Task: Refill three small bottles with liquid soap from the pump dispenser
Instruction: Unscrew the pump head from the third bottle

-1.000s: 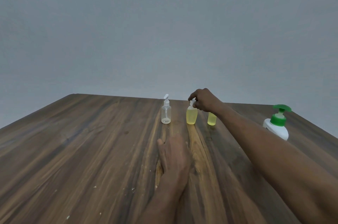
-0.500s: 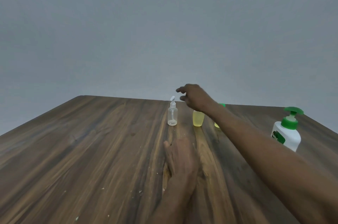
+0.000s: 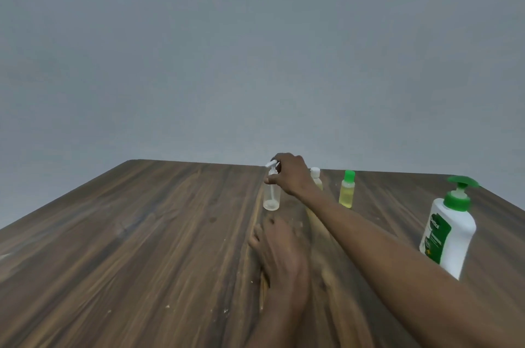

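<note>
**Me:** While my right hand [image 3: 289, 175] is stretched out to the far side of the bench [image 3: 142, 234], its fingers [image 3: 279, 161] are curled round the neck of the clear bottle [image 3: 272, 197], right at the white spray top.

**Friend:** Where does that bottle stand?

**Me:** Upright on the bench, leftmost of the three small ones. It looks almost empty, with only a little at the bottom.

**Friend:** How will it handle?

**Me:** Light, I'd judge. It's thin plastic and easy to tip, since the spray top makes it tall for its base. The neck is the stiff place to hold, and the walls would probably give if I squeezed them. Any soap on the outside would make it slippery.

**Friend:** And the others?

**Me:** The white-capped bottle [image 3: 316, 177] is just behind my wrist, partly hidden, and shows yellow liquid. To its right is the green-capped bottle [image 3: 347, 191], which is yellow too. The pump dispenser [image 3: 451, 231] stands well apart from them, beside my right forearm. It is white with a green pump.

**Friend:** Your other hand?

**Me:** My left hand [image 3: 279, 254] lies flat on the bench nearer me, fingers straight, holding nothing.
</note>
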`<state>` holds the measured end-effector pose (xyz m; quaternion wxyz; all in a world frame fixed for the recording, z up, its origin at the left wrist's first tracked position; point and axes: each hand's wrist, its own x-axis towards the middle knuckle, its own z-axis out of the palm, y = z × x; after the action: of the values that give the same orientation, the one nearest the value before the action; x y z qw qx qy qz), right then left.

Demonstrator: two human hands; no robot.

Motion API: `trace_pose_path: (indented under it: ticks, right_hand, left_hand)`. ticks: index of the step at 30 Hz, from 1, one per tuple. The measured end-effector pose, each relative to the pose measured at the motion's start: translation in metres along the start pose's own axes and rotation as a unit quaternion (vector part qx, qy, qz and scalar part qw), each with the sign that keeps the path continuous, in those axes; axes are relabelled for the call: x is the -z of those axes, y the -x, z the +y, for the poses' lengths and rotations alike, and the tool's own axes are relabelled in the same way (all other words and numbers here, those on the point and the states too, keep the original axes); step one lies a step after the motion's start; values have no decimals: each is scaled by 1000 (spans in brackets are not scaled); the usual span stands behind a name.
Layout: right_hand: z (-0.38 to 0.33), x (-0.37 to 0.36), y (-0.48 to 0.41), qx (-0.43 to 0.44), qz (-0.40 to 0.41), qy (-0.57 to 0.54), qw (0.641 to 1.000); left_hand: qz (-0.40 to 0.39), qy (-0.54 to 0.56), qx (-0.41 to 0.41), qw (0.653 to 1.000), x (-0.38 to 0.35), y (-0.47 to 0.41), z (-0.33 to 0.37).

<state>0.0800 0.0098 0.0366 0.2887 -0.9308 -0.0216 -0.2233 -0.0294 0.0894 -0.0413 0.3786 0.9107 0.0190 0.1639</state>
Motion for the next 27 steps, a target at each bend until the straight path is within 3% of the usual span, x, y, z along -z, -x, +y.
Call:
trace_pose_path:
  ticks: [5, 9, 15, 22, 27]
  right_hand:
    - [-4, 51, 64, 2, -6, 9, 1000]
    - [23, 78, 118, -50, -2, -83, 995]
    - [45, 86, 173, -142, 64, -208, 966]
    - [32, 76, 177, -96, 27, -168, 981]
    - [31, 76, 186, -89, 19, -208, 974]
  left_hand:
    - [16, 177, -8, 984, 9, 8, 3]
    - [-49, 285, -40, 957, 11, 26, 17]
    - [-131, 258, -41, 956, 3, 48, 27]
    - [-144, 252, -48, 956, 11, 39, 17]
    - [-144, 257, -48, 954, 14, 39, 16]
